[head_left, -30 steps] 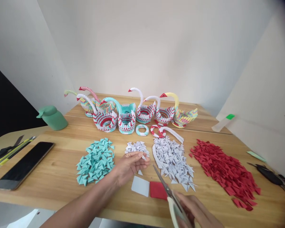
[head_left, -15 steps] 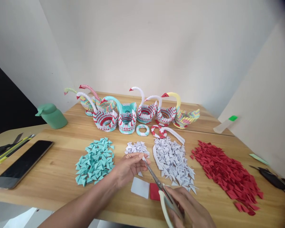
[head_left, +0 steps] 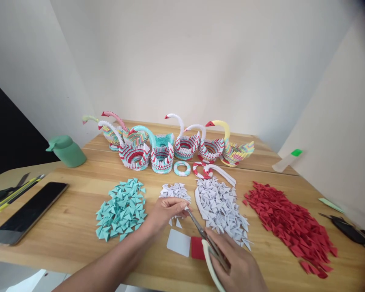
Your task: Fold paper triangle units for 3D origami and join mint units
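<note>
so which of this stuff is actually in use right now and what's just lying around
In use:
left hand pinching a small white paper piece
right hand holding scissors, blades at that piece

Lying about:
phone
green bottle
teal pile
red pile
finished paper swans
dark tool at right edge

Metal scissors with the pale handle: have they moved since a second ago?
Yes. The metal scissors with the pale handle have swung left across the red paper square, tips now meeting the left hand.

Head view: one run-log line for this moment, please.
left hand: pinching small white paper piece | right hand: gripping scissors, blades at piece | white pile beside
</note>
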Demonstrator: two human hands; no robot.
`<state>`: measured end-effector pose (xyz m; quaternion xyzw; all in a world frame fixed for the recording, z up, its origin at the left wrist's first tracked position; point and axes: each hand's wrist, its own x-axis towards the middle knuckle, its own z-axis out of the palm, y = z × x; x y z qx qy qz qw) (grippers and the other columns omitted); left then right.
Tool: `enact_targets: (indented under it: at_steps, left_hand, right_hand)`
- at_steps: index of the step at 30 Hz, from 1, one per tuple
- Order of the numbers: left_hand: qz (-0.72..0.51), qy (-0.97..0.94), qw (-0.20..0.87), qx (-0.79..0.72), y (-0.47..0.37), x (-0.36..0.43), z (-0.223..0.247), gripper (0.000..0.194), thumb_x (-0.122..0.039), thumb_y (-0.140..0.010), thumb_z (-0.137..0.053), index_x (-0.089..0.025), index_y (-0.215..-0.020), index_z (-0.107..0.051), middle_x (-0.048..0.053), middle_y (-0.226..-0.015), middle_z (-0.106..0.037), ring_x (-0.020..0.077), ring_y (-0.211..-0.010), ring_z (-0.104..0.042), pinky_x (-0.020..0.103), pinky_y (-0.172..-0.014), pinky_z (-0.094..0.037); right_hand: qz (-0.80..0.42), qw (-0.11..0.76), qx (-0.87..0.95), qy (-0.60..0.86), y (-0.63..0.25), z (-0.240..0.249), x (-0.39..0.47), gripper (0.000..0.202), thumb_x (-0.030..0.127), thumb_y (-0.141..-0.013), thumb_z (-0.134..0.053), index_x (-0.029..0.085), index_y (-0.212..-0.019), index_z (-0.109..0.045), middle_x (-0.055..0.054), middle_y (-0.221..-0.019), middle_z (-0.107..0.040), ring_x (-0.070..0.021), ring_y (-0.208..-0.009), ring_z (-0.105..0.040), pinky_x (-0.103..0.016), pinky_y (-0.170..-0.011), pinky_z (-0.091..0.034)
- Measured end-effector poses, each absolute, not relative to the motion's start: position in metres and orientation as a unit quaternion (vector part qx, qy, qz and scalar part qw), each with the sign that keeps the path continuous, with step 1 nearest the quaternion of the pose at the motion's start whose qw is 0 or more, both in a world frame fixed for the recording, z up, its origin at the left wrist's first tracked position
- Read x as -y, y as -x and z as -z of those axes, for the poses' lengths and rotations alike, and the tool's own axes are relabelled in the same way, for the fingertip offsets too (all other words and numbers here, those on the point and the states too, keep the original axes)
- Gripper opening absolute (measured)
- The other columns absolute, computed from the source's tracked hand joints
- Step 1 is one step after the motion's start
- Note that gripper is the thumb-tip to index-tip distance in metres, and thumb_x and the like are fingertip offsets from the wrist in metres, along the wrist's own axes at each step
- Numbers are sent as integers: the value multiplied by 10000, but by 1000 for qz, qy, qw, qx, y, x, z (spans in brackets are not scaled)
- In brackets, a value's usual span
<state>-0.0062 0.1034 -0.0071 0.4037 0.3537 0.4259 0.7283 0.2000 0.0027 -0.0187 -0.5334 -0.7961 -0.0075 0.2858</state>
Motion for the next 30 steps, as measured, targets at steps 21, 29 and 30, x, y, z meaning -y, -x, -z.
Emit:
enact_targets:
  at_steps: [21, 29, 30]
  left_hand:
    - [-420, -286, 805, -307, 13, -105, -4, 311, -351, -661, -808, -86, -791, -713, 114, -726, -735, 164, -642, -669, 265, -653, -510]
    - [-422, -284, 807, -300, 13, -105, -3, 281, -342, -683, -796, -99, -787, -701, 106, -749, -735, 164, -655, -671, 267, -668, -506]
    - [-421, -284, 807, -300, 13, -105, -3, 280, -344, -685, -794, -102, -787, -699, 106, -753, -736, 164, -658, -671, 266, -670, -505]
  right_hand:
    - [-187, 293, 782, 517, -206, 0, -7, 327, 240, -827, -612, 224, -1143, -695, -51, -1074, -734, -200, -935, -715, -220, -799, -567]
    - [-211, 293, 772, 523, -211, 11, -8, 342, 252, -835, -613, 232, -1171, -677, -60, -1113, -719, -203, -970, -703, -235, -845, -548]
    - [-213, 293, 769, 527, -211, 12, -8, 339, 254, -834, -616, 230, -1166, -680, -62, -1115, -718, -206, -973, -701, -241, -847, -548]
